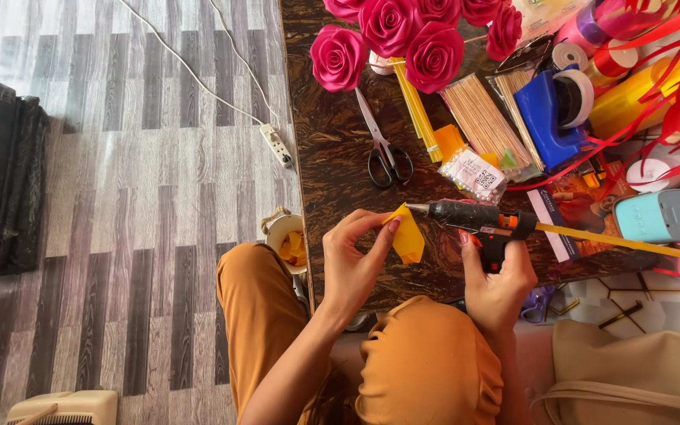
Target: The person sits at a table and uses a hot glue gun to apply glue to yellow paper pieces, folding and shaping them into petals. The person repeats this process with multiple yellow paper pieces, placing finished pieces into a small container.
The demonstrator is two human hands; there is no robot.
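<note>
We can't make out the bag [631,370] at bottom right fully, it's cut off; ribbon rolls [631,47] top right also cropped. On the table [340,157]: scissors [383,145], pink fabric roses [411,35], skewer packs [485,126], blue tape dispenser [548,114]. Left hand [356,260] pinches a folded yellow ribbon piece [407,234]. Right hand [501,287] wraps the black glue gun [474,216], nozzle probably touching the ribbon's upper corner.

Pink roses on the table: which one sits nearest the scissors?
The leftmost rose, at the bunch's lower-left edge, just above-left of the scissors. The other roses sit farther right or higher up.
</note>
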